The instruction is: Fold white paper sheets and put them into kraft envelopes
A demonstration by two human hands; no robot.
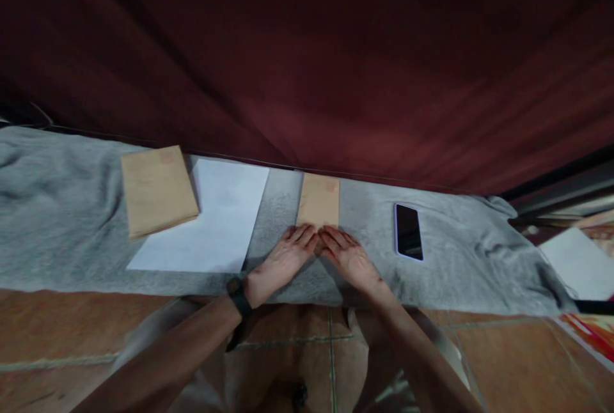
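A brown paper envelope (318,199) lies flat on the grey cloth, its long side running away from me. Across its near end rest my left hand (290,254) and my right hand (349,256), fingertips almost meeting in the middle. Both hands lie flat with fingers stretched out, pressing on the paper. The envelope's near edge is hidden under them. Left of my left hand, a stack of brown envelopes (158,190) sits partly on top of white paper sheets (223,221).
A phone with a pale purple case (409,232) lies right of my hands. Grey cloth (455,234) covers the narrow table. Behind it hangs a dark red curtain (307,68). At the far right is a white sheet-like object (578,263). Below shows a tiled floor (518,362).
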